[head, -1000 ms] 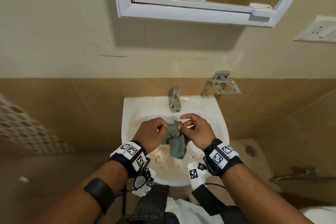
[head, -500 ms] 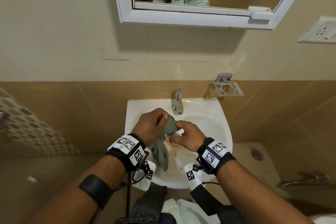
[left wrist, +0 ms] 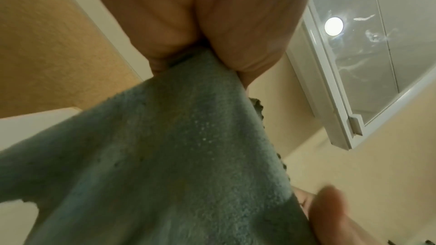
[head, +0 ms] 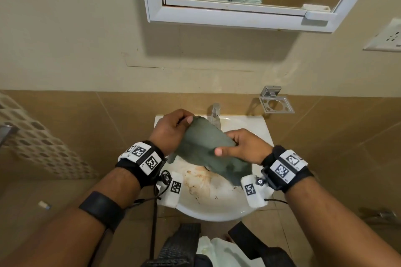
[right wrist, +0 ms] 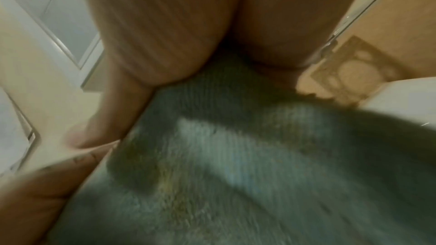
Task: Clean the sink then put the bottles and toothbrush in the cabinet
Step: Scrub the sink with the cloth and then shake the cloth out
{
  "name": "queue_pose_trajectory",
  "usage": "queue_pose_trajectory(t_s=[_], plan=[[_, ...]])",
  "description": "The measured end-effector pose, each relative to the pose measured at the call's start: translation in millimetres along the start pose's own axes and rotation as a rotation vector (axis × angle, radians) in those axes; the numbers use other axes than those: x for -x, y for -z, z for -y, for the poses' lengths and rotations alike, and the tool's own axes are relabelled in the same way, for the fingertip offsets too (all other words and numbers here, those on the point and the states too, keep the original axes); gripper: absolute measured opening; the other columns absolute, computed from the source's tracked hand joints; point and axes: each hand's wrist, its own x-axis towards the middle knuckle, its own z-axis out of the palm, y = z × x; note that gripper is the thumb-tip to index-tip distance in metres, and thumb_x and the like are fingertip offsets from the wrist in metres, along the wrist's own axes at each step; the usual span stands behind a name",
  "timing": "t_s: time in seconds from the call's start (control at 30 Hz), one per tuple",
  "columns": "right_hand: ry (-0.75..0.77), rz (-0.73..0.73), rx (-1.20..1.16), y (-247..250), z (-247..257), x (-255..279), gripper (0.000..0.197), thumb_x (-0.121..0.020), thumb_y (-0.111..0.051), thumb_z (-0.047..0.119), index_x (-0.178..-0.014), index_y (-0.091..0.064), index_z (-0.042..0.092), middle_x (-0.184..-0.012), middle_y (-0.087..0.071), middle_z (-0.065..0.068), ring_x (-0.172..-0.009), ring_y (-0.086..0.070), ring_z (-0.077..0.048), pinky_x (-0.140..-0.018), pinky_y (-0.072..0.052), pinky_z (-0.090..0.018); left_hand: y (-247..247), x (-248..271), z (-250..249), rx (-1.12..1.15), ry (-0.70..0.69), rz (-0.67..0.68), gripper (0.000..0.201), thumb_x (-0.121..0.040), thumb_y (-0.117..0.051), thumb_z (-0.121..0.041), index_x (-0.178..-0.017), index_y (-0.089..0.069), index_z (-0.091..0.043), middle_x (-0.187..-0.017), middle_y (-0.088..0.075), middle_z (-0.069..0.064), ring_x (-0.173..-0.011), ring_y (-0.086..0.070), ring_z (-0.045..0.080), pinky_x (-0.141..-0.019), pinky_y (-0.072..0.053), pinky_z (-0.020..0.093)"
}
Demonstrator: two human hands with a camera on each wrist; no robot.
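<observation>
Left arm: forearm reaches forward and inward over the sink (head: 265, 128), a black band around it, a marker-covered cuff at the wrist.
Left hand (head: 171, 131): raised above the sink's back left corner, fingers curled, thumb and fingers pinching the upper end of the green cloth (head: 204, 147).
Right arm: forearm angles in from the opposite side, with a matching marker cuff at the wrist.
Right hand (head: 245, 147): above the sink's right half, lower than the left hand, thumb laid across the top of the cloth, fingers curled beneath it.
Wrist views: each palm fills the upper frame, cloth pinched between thumb and fingers.
</observation>
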Motion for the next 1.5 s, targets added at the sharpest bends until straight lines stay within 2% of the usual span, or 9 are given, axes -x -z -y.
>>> queue_pose_trajectory(t_s=[0.1,0.27,0.5,0.67,0.87,1.03,1.2,1.4,1.5], plan=[[0.009,0.107,0.091,11.4,6.5,8.1,0.024,-0.078,-0.082,0.036,-0.064,-0.068,0.023,-0.061,-0.057,0.011,-0.056,-0.053,-0.008,-0.058,-0.042,-0.018,-7.3,-7.8,-6.7,0.051,-0.023,0.016,0.016,-0.101,-0.055,-0.028,-0.098,-0.069,-0.02,-0.091,-0.07,-0.006,-0.089,-0.062,0.013,-0.083,-0.048,0.032],[-0.152,-0.002,-0.346,14.6,-1.7,16.0,0.04,-0.088,-0.067,0.042,-0.107,-0.07,0.007,-0.099,-0.073,-0.012,-0.088,-0.069,-0.026,-0.082,-0.06,-0.048,-23.8,-25.7,-7.8,0.019,-0.022,-0.038,0.015,-0.099,-0.057,-0.025,-0.088,-0.064,-0.03,-0.087,-0.068,-0.011,-0.088,-0.062,0.015,-0.082,-0.049,0.032],[-0.163,0.049,-0.241,12.5,-23.8,33.4,0.021,-0.087,-0.073,0.025,-0.101,-0.074,0.01,-0.096,-0.076,-0.005,-0.083,-0.072,-0.018,-0.08,-0.057,-0.031,-50.5,-30.2,-12.4,-0.035,-0.063,-0.026,0.012,-0.098,-0.057,-0.023,-0.107,-0.066,-0.021,-0.106,-0.069,-0.003,-0.096,-0.06,0.014,-0.082,-0.045,0.026],[-0.162,-0.087,-0.758,33.3,-22.5,40.2,0.059,-0.074,-0.08,0.037,-0.114,-0.066,-0.003,-0.097,-0.068,-0.018,-0.077,-0.069,-0.025,-0.068,-0.059,-0.031,-79.5,-7.6,-2.4,-0.243,-0.324,0.271,0.06,-0.082,-0.056,-0.071,-0.128,-0.057,-0.034,-0.137,-0.054,-0.012,-0.129,-0.047,0.012,-0.111,-0.035,0.043],[-0.218,-0.153,-0.956,48.5,-34.1,51.4,0.061,-0.086,-0.071,0.037,-0.131,-0.054,-0.002,-0.114,-0.058,-0.028,-0.099,-0.061,-0.037,-0.087,-0.051,-0.045,-120.5,12.1,-2.7,0.149,-0.05,0.48,0.013,-0.089,-0.072,-0.032,-0.1,-0.065,-0.029,-0.094,-0.07,-0.013,-0.081,-0.063,-0.007,-0.08,-0.048,0.029],[-0.373,-0.276,-0.442,71.6,-57.3,66.0,0.061,-0.066,-0.077,0.058,-0.105,-0.072,0.011,-0.1,-0.077,-0.008,-0.091,-0.073,-0.027,-0.068,-0.056,-0.027,-114.5,-11.2,-11.6,0.161,-0.007,0.393,0.021,-0.098,-0.054,-0.034,-0.098,-0.067,-0.016,-0.083,-0.065,-0.008,-0.076,-0.058,0.011,-0.077,-0.046,0.032],[-0.313,-0.262,0.187,75.6,-91.7,60.5,0.109,-0.064,-0.056,0.089,-0.153,-0.029,0.032,-0.155,-0.04,0.003,-0.139,-0.041,-0.018,-0.108,-0.038,-0.038,-128.6,-21.3,-35.1,0.207,-0.001,0.408,0.02,-0.103,-0.052,-0.023,-0.102,-0.065,-0.008,-0.087,-0.064,-0.005,-0.08,-0.056,0.01,-0.075,-0.046,0.027],[-0.098,-0.186,-0.432,43.1,-100.4,37.4,0.025,-0.093,-0.067,0.015,-0.116,-0.066,0.005,-0.109,-0.073,-0.011,-0.099,-0.068,-0.023,-0.09,-0.054,-0.039,-143.3,-26.2,-37.0,0.413,0.147,0.426,0.019,-0.101,-0.056,-0.018,-0.103,-0.064,-0.002,-0.084,-0.069,0.001,-0.075,-0.062,0.013,-0.07,-0.052,0.028],[-0.27,-0.282,-0.542,52.6,-112.8,27.0,0.02,-0.092,-0.067,0.015,-0.108,-0.069,0.002,-0.107,-0.072,-0.025,-0.09,-0.068,-0.034,-0.088,-0.055,-0.054,-133.4,-29.7,-2.4,0.329,0.296,0.345,0.015,-0.098,-0.062,-0.021,-0.103,-0.066,-0.008,-0.1,-0.076,0.005,-0.089,-0.071,0.02,-0.08,-0.054,0.036]])
